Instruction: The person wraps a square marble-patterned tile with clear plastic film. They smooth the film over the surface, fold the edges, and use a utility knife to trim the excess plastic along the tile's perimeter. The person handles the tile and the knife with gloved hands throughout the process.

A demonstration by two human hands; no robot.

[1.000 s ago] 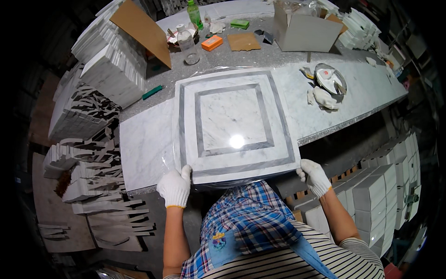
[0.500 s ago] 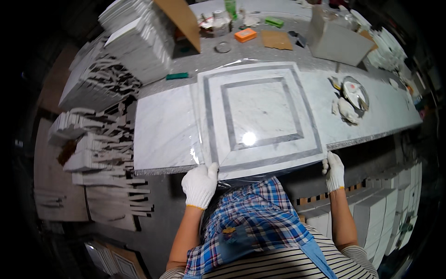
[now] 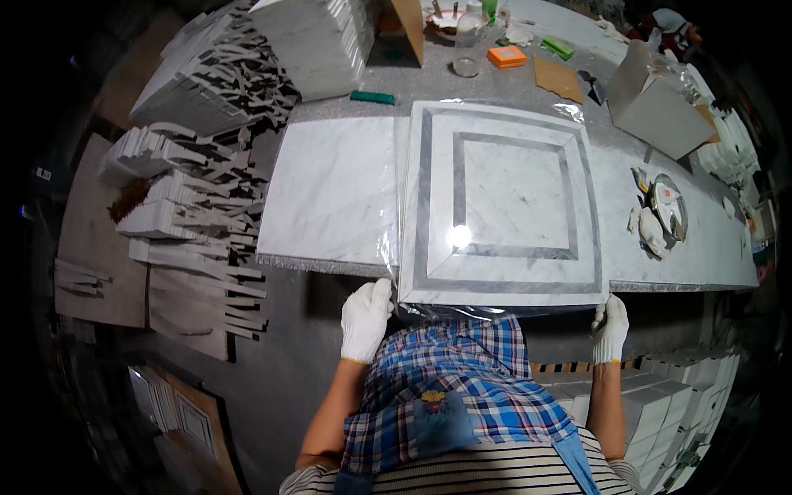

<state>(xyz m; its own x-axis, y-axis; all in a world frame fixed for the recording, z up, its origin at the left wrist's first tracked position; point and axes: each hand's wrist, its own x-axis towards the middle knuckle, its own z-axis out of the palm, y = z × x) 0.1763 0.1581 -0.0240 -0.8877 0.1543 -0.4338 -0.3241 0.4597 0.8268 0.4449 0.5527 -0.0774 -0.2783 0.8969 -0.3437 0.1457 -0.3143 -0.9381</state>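
Observation:
A square white marble panel (image 3: 516, 194) with two grey inlaid frames lies on clear plastic film (image 3: 462, 312), which shows past its near and far edges. My left hand (image 3: 366, 322), in a white knit glove, is closed at the panel's near-left corner, its fingertips pinching the film beside the edge. At the near-right corner my gloved right hand (image 3: 611, 332) has its fingers curled in, seemingly on the film's edge; the panel partly hides the grip. Left of the panel lies a plain white marble slab (image 3: 334, 194).
A round dish (image 3: 668, 208) with white rags (image 3: 652, 233) sits right of the panel. Beyond are a green bar (image 3: 372, 97), an orange box (image 3: 506, 56), cardboard (image 3: 558, 80) and a white carton (image 3: 660, 99). Stacked tiles (image 3: 309, 45) stand far left; cut strips (image 3: 206, 223) are at left.
The view has shifted, so the table scene sits differently in the picture. My left hand has come off the panel's top corner to just outside its edge. My right hand stays by the near-right corner.

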